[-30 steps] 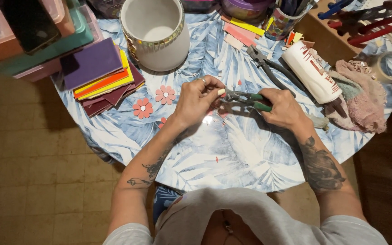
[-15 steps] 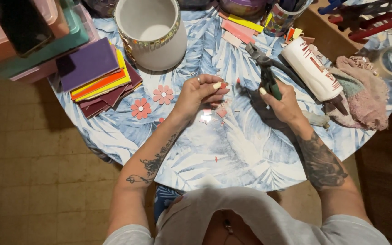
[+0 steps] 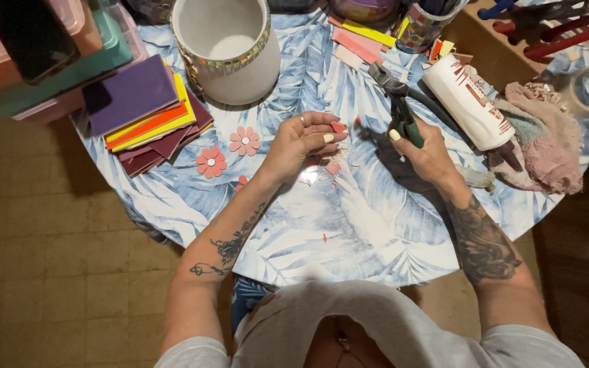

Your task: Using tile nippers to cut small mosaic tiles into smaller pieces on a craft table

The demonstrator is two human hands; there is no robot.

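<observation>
From my seat I watched the work happen over the round table (image 3: 376,238) with its blue leaf-patterned cloth, and I judged the step in hand to be trimming a small piece with the pliers, which would go best with the piece held steady, the bite kept small and the chips falling onto the cloth. The white pot (image 3: 230,51) with its mosaic rim stood at the far side, well apart from both hands, and the stack of coloured sheets (image 3: 148,112) lay to its left. The right hand (image 3: 427,153) was clenched round the green-handled pliers (image 3: 400,105), tilted with the nose pointing away from the person; I could not tell whether the nose was closed. The left hand (image 3: 301,140) pinched a small red piece (image 3: 337,127) between thumb and fingertips, just above the cloth and near the pliers without touching them. That piece looked flat, pinkish red and roughly petal-shaped, though it was too small to be sure. More red chips (image 3: 332,167) lay beneath the hand, and finished pink flowers (image 3: 245,140) sat near the sheets.
</observation>
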